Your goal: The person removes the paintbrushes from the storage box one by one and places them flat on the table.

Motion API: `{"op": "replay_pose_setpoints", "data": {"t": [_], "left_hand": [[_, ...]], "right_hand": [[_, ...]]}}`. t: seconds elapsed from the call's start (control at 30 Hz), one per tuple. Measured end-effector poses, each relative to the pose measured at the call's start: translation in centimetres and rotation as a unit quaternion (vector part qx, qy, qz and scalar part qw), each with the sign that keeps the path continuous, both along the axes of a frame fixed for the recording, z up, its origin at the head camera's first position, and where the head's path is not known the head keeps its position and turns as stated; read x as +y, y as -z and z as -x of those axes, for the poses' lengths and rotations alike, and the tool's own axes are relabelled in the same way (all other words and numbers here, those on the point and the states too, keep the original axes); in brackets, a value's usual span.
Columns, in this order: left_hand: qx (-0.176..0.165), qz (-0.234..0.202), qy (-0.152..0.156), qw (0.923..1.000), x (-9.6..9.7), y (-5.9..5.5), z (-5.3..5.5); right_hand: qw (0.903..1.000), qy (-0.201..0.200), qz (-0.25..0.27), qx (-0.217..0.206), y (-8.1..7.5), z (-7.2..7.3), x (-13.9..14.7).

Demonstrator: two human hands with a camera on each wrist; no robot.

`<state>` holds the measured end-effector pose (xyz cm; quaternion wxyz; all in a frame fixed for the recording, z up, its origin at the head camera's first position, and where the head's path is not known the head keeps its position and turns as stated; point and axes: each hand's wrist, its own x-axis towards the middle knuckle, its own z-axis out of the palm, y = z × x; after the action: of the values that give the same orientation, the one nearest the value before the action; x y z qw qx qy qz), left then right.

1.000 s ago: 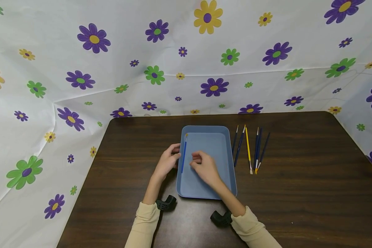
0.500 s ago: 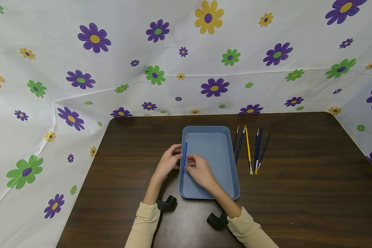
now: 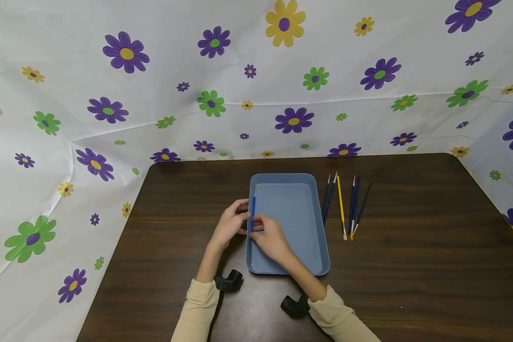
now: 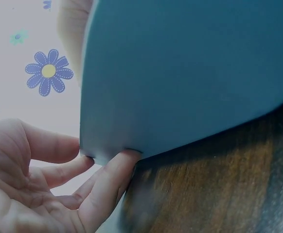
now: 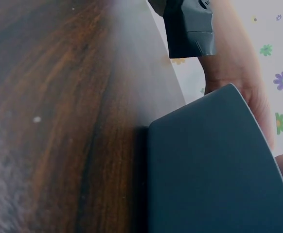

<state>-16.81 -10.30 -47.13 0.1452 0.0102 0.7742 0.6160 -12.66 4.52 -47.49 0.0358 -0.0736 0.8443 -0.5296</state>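
Observation:
A blue-grey tray lies on the dark wooden table. Along its left inner wall lies a blue paintbrush, its bristle end toward the back. My left hand grips the tray's left side; in the left wrist view its fingertips meet the tray's lower edge. Over the tray, my right hand pinches the lower part of the brush with thumb and fingers. The brush's lower end is partly hidden by those fingers. In the right wrist view the tray wall hides most of the right hand.
Right of the tray lie several dark blue paintbrushes and a yellow paintbrush, roughly side by side. A flowered white sheet hangs behind the table. Black wrist mounts sit on both wrists.
My right hand has moved left across the tray to the blue paintbrush, and the brush now lies closer to the left wall. The tray has shifted slightly right. My left hand stays at its side.

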Motion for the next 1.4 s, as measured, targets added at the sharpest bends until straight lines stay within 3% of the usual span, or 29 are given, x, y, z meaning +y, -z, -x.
{"op": "replay_pose_setpoints", "data": {"t": [1.4], "left_hand": [[0.005,-0.001,-0.008,1.0,0.08,-0.17,-0.06]], "right_hand": [[0.9993,-0.025,-0.016,-0.021,-0.1,-0.25,-0.16]]}}
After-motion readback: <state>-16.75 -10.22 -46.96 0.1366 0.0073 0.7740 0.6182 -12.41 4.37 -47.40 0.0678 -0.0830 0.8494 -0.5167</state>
